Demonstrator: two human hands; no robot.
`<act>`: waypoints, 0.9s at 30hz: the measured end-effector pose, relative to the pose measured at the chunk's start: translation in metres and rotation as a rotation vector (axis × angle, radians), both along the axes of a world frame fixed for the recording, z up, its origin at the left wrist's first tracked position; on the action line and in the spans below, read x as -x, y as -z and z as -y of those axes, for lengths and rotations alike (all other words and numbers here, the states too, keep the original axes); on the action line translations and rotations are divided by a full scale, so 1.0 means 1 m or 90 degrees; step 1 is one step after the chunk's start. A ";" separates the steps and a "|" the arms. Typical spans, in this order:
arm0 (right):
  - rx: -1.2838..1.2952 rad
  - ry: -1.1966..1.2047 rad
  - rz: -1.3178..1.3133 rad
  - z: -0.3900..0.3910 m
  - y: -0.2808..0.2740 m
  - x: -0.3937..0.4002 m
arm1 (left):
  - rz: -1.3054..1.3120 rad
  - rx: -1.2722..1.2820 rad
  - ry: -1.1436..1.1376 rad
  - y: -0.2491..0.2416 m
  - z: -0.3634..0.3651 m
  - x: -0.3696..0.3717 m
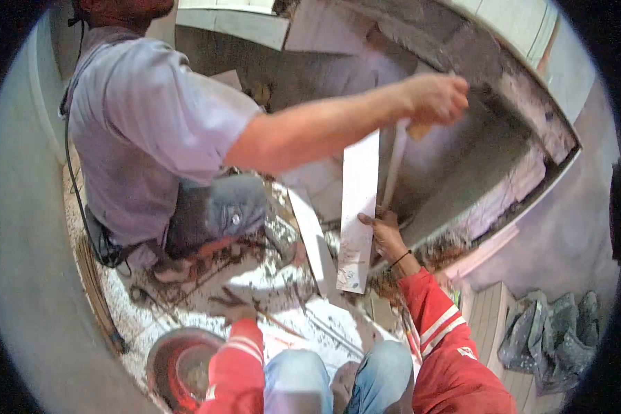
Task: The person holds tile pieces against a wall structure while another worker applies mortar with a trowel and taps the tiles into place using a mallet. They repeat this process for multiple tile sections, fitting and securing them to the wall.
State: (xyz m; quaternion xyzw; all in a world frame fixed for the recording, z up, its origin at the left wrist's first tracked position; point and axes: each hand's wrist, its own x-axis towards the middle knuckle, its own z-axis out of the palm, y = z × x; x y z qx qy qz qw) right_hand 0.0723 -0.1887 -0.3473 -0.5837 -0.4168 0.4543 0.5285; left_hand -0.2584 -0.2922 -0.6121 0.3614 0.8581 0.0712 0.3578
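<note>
My right hand (388, 236), with a dark band at the wrist, grips the right edge of a long white strip (359, 200) that stands upright, its thumb on the strip's face. Low on the left, my left hand (233, 303) is spread, fingers apart, over the dirty floor beside a thin stick (279, 323). A second white strip (306, 228) leans to the left of the held one. Above my right hand, a co-worker's arm (310, 134) reaches across, and that person's closed hand holds a yellowish handle (419, 130).
The co-worker (134, 117) kneels at the left. A grey recess with a broken edge (514, 186) fills the upper right. A round bucket (160, 359) stands at the lower left. Dark crumpled sheeting (548, 338) lies at the lower right. Debris covers the floor.
</note>
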 end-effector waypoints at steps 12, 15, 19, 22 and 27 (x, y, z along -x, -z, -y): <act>0.136 -0.085 -0.146 0.226 0.093 -0.071 | 0.320 -0.209 0.473 -0.171 -0.007 -0.054; 0.137 -0.118 -0.063 0.238 0.090 -0.064 | 0.628 -0.303 0.422 -0.226 0.013 -0.103; 0.103 -0.160 -0.185 0.255 0.052 -0.036 | 0.678 -0.241 0.331 -0.283 0.029 -0.137; 0.091 -0.199 -0.214 0.257 0.042 -0.033 | 0.729 -0.249 0.206 -0.322 0.056 -0.164; 0.052 -0.229 -0.068 0.274 -0.004 -0.039 | 0.482 -0.542 0.139 -0.340 0.086 -0.205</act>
